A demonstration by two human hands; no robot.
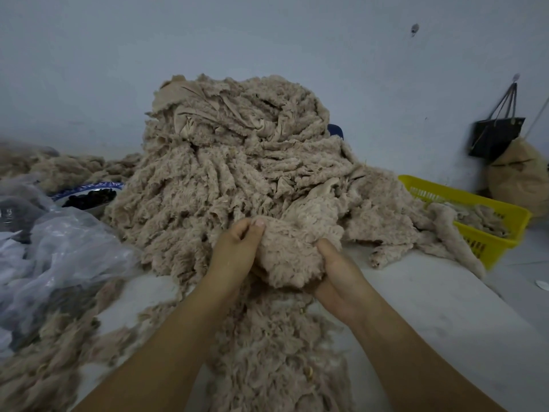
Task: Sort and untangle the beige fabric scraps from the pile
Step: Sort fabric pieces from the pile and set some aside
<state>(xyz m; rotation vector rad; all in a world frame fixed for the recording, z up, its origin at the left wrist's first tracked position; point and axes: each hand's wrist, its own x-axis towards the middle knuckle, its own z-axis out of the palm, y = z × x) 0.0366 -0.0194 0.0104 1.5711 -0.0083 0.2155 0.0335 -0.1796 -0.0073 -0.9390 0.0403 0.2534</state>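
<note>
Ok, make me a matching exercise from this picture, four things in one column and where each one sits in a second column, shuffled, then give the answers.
Things:
1. yellow plastic basket
2. black handbag
3. blue-rimmed bowl of dark pieces
4. fuzzy beige scrap

Places:
A. hanging on the wall
B. held between both hands
C. right of the pile
D. left of the pile, behind the clear plastic bag

Pairs: 1-C, 2-A, 3-D, 4-B
</note>
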